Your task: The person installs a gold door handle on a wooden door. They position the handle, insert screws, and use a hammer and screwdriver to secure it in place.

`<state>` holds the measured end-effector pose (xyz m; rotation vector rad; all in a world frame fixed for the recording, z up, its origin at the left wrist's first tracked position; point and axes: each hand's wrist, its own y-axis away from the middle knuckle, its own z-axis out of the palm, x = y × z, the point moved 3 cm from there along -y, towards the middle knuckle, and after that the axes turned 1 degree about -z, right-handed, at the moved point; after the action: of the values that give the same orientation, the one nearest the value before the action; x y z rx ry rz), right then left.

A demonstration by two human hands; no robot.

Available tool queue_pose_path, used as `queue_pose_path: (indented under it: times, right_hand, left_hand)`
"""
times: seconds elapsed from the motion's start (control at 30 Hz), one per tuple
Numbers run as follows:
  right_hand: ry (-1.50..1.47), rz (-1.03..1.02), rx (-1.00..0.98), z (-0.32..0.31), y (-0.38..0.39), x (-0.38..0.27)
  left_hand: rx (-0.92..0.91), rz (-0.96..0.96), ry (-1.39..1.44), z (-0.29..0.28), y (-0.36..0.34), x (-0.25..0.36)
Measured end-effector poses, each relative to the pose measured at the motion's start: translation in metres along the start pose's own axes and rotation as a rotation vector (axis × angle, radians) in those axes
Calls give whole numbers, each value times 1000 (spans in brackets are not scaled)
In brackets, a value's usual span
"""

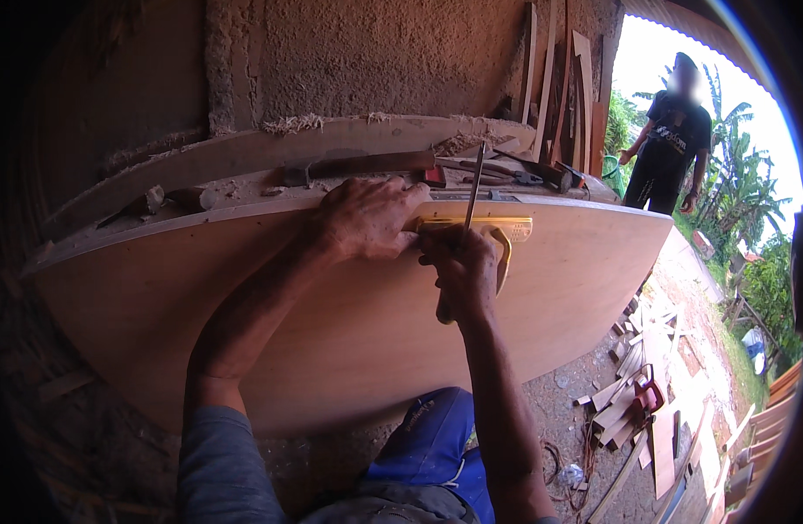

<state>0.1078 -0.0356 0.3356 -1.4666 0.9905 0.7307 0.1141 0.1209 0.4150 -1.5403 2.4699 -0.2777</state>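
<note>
A wide, pale wooden door panel (pixel 332 349) stands on its long edge in front of me. Against its face, just under the top edge, lies a yellow metal door handle (pixel 517 229) with a long plate. My left hand (pixel 371 217) bends over the top edge, its fingers closed around the plate's left end; the fingertips are partly hidden. In my right hand (pixel 465 266) is a screwdriver (pixel 477 179), gripped with the shaft pointing up across the plate and the grip sticking out below. Both hands nearly touch. A grey metal strip (pixel 496 198) sits in the top edge.
Behind the panel, a hammer (pixel 366 164), pliers (pixel 498 171) and other tools lie among wood shavings. Planks (pixel 585 96) lean on the rough wall. A person (pixel 677 131) stands at the far right. Wood offcuts (pixel 624 397) and a red power tool (pixel 649 397) lie on the ground.
</note>
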Motion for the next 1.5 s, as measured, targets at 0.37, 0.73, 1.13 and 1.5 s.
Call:
queue_pose_path:
  times: [0.37, 0.73, 1.13, 1.5]
  right_hand:
    - [-92, -43, -61, -6, 0, 2]
    - [-119, -64, -47, 2, -10, 19]
    - [-165, 155, -43, 0, -13, -5]
    - [-196, 83, -84, 5, -13, 4]
  left_hand:
    - [36, 32, -14, -2, -2, -3]
    - [129, 86, 25, 5, -3, -8]
    - [334, 94, 7, 22, 3, -8]
    - [325, 76, -45, 28, 2, -8]
